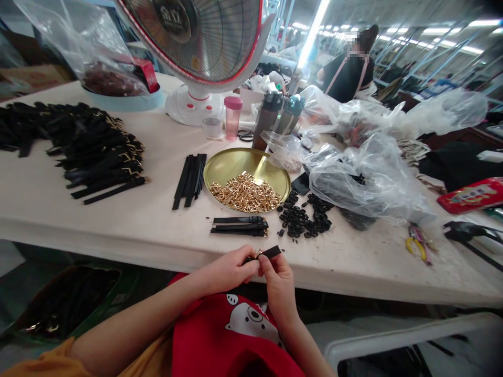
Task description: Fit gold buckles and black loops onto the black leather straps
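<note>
My left hand [237, 266] and my right hand [279, 277] meet at the table's front edge, both closed on one black strap [272, 252] with a small gold metal piece on it. The strap's flat end sticks out above my right fingers; the rest is hidden in my grip. Just beyond my hands lies a short stack of black straps [238, 226] with gold ends. Behind it a round gold tray [247, 157] holds a heap of small gold metal fittings [247, 192]. Small black rings [304, 217] are scattered to the tray's right.
Plain black strips [189, 180] lie left of the tray. A large pile of black straps [98, 146] covers the far left. A fan-shaped heater [196, 104], bottles [267, 115] and plastic bags [365, 173] stand behind. Yellow-handled pliers [415, 248] lie right. One person [348, 73] is in the background.
</note>
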`<state>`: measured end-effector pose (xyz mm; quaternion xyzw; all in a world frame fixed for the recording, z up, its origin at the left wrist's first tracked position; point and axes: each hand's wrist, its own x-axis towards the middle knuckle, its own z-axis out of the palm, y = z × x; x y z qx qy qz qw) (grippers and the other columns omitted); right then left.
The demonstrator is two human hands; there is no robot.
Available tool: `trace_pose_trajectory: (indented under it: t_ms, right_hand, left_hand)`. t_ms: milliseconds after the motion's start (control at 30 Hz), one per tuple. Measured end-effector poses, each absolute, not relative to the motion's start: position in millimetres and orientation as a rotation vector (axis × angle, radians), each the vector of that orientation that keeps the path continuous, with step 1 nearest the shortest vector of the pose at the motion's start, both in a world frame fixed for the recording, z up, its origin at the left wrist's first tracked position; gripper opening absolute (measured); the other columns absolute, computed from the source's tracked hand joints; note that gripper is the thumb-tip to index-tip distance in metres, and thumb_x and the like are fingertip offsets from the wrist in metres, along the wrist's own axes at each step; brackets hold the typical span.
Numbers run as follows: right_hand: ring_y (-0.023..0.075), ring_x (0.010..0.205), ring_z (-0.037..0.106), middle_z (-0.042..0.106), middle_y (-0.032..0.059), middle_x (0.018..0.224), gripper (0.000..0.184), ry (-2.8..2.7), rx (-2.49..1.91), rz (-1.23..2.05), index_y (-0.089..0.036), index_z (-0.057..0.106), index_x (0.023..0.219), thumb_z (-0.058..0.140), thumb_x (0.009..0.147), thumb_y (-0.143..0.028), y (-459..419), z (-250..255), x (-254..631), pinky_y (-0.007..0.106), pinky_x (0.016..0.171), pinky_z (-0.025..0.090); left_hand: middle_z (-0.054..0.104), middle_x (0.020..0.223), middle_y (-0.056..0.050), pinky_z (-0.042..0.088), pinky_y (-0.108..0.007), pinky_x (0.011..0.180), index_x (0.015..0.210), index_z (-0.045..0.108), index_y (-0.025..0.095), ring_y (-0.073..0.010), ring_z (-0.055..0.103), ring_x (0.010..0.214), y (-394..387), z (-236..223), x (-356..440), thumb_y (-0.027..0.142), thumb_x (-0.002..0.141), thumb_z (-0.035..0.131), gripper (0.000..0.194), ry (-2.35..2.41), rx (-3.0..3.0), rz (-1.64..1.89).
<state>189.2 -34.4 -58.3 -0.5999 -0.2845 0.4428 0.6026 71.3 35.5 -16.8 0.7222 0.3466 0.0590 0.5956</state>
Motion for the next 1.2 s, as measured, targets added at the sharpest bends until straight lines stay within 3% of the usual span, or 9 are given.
trace_pose_trajectory:
  t_ms: [100, 300, 567, 767, 1000, 1100, 1200]
  right_hand:
    - [0.0083, 0.053, 0.040, 0.046, -0.0052, 0.054, 0.026, -0.650, -1.430, 1.030, -0.018, 0.051, 0.062, 0.056, 0.077, -0.038, -33, -59, 193, 0.021, 0.052, 0.035]
    - [0.0088, 0.051, 0.041, 0.047, -0.0052, 0.059, 0.021, -0.328, -1.232, 1.289, -0.020, 0.047, 0.071, 0.057, 0.074, -0.038, -26, -64, 194, 0.023, 0.051, 0.037]
    - [0.0123, 0.062, 0.045, 0.050, -0.0019, 0.066, 0.016, -1.032, -1.644, 0.744, -0.019, 0.053, 0.067, 0.057, 0.075, -0.032, -34, -60, 204, 0.025, 0.058, 0.035]
    - [0.0099, 0.054, 0.043, 0.048, -0.0046, 0.059, 0.019, -0.740, -1.478, 1.247, -0.018, 0.052, 0.073, 0.054, 0.076, -0.037, -30, -62, 207, 0.023, 0.054, 0.036]
    - [0.0113, 0.061, 0.047, 0.054, -0.0030, 0.065, 0.015, -0.851, -1.482, 1.031, -0.018, 0.052, 0.071, 0.060, 0.071, -0.031, -32, -57, 203, 0.024, 0.060, 0.039]
    - [0.0097, 0.056, 0.046, 0.052, -0.0043, 0.060, 0.017, -0.804, -1.437, 1.167, -0.018, 0.052, 0.069, 0.061, 0.071, -0.031, -35, -57, 206, 0.022, 0.055, 0.038]
    - [0.0084, 0.051, 0.044, 0.051, -0.0044, 0.056, 0.019, -0.696, -1.340, 1.352, -0.017, 0.054, 0.070, 0.061, 0.072, -0.034, -37, -59, 211, 0.021, 0.052, 0.037]
  left_hand:
    - [0.043, 0.057, 0.007, 0.029, -0.018, 0.040, 0.078, 0.042, 0.018, -0.0070, 0.036, 0.044, 37, -22, 73, 0.039, 0.085, 0.032, 0.024, 0.769, 1.507, 0.099]
    - [0.041, 0.053, 0.008, 0.026, -0.018, 0.038, 0.075, 0.039, 0.019, -0.0065, 0.035, 0.040, 39, -31, 78, 0.037, 0.083, 0.034, 0.021, 0.780, 1.414, 0.077]
    - [0.045, 0.053, 0.006, 0.031, -0.019, 0.046, 0.069, 0.039, 0.019, -0.0084, 0.041, 0.048, 38, -35, 80, 0.035, 0.083, 0.036, 0.022, 0.859, 1.558, 0.132]
    - [0.047, 0.052, 0.006, 0.030, -0.019, 0.046, 0.071, 0.044, 0.018, -0.0089, 0.042, 0.047, 39, -33, 74, 0.040, 0.084, 0.038, 0.026, 0.806, 1.658, 0.120]
    - [0.042, 0.045, 0.007, 0.025, -0.020, 0.042, 0.065, 0.038, 0.019, -0.0088, 0.037, 0.041, 41, -36, 74, 0.054, 0.081, 0.038, 0.038, 0.832, 1.640, 0.091]
    - [0.042, 0.046, 0.007, 0.025, -0.020, 0.041, 0.067, 0.041, 0.019, -0.0093, 0.038, 0.042, 39, -31, 74, 0.055, 0.080, 0.038, 0.038, 0.815, 1.655, 0.074]
    - [0.048, 0.054, 0.005, 0.030, -0.020, 0.047, 0.072, 0.047, 0.018, -0.0102, 0.043, 0.050, 35, -20, 71, 0.045, 0.084, 0.036, 0.032, 0.782, 1.764, 0.111]
